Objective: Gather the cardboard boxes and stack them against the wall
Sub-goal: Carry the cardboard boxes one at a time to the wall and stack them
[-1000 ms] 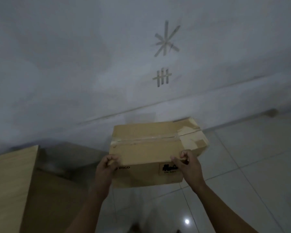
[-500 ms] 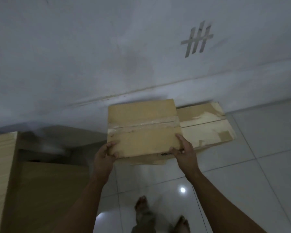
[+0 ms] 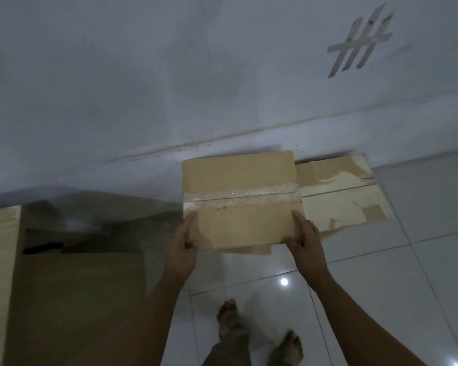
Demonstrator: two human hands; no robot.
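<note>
I hold a small cardboard box (image 3: 239,199) with clear tape across its top seam, seen from above. My left hand (image 3: 181,247) grips its near left corner and my right hand (image 3: 303,239) grips its near right corner. Under and behind it, against the wall, lies a larger cardboard box (image 3: 339,196) with torn tape patches on top. The held box overlaps the left part of that larger box; whether the two touch I cannot tell.
A grey wall (image 3: 169,75) runs across the back, with tape marks (image 3: 360,40) at upper right. A big open cardboard box (image 3: 72,291) stands at the left on the white tiled floor (image 3: 394,286). My bare feet (image 3: 259,331) are below.
The held box has moved forward and down over the larger box by the wall. My view has tilted downward, so the box's top face shows and its printed front is hidden.
</note>
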